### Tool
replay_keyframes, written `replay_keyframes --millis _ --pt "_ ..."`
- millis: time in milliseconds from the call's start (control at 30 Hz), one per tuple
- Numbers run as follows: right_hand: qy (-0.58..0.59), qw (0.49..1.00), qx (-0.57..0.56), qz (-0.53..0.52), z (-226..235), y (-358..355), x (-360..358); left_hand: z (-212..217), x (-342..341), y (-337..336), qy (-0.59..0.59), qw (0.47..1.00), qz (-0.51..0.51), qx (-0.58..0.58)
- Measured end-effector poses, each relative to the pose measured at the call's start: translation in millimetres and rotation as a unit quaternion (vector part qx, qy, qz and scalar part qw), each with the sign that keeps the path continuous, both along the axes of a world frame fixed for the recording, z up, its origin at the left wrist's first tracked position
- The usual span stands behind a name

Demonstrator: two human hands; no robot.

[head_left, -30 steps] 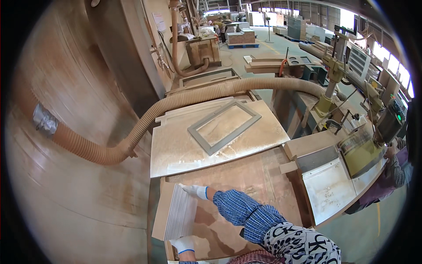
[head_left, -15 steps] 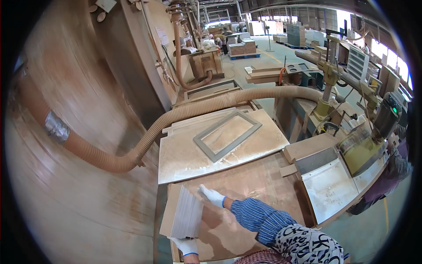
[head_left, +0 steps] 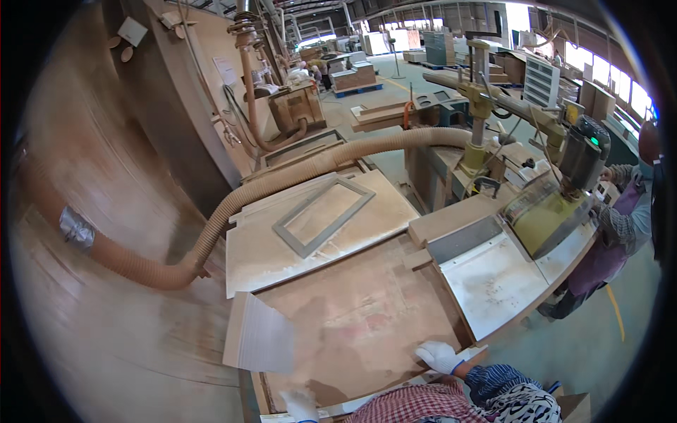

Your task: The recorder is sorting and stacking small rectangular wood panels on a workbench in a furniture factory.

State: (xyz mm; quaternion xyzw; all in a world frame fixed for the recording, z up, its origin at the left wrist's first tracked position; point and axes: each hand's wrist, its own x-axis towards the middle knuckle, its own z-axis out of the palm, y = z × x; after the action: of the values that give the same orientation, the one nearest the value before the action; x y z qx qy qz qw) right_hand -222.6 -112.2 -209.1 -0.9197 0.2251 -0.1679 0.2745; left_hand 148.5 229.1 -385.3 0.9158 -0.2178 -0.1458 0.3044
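A stack of white grooved panels (head_left: 259,342) lies on the left part of the brown wooden worktable (head_left: 367,317), with neither hand touching it. My right hand (head_left: 438,356), in a white glove, rests on the table's near edge beside a pale strip. My left hand (head_left: 302,405), also gloved and blurred, hovers over the near edge just below the panels with nothing in it.
A grey rectangular frame (head_left: 323,215) lies on a pale board (head_left: 317,233) behind the table. A ribbed dust hose (head_left: 282,185) arcs across. A yellow-green saw machine (head_left: 550,211) and its metal table (head_left: 493,275) stand to the right, where another person (head_left: 624,218) works.
Both hands have let go of the white panels, which now lie on the table. My right hand has drawn back to the near right edge and my left hand has dropped lower.
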Motion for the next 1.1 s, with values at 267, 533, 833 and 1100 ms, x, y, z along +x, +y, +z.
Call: replay_keyframes --millis 267,533,833,1100 --pt "0.057 0.988 -0.123 -0.073 0.3 3.0 -56.1 110.2 -103.1 -152.5 0.514 0.774 -0.025 -0.368" --pt "0.070 0.979 -0.152 -0.116 5.2 3.3 -49.2 185.3 -146.7 -281.6 0.486 0.819 -0.049 -0.302" --pt "0.165 0.968 -0.028 -0.186 11.0 0.7 -52.8 203.3 -142.0 -454.8 0.335 0.884 -0.268 -0.187" --pt "0.179 0.950 -0.013 -0.256 -9.1 15.2 -42.0 153.3 -116.6 -538.7 0.483 0.803 -0.242 -0.251"
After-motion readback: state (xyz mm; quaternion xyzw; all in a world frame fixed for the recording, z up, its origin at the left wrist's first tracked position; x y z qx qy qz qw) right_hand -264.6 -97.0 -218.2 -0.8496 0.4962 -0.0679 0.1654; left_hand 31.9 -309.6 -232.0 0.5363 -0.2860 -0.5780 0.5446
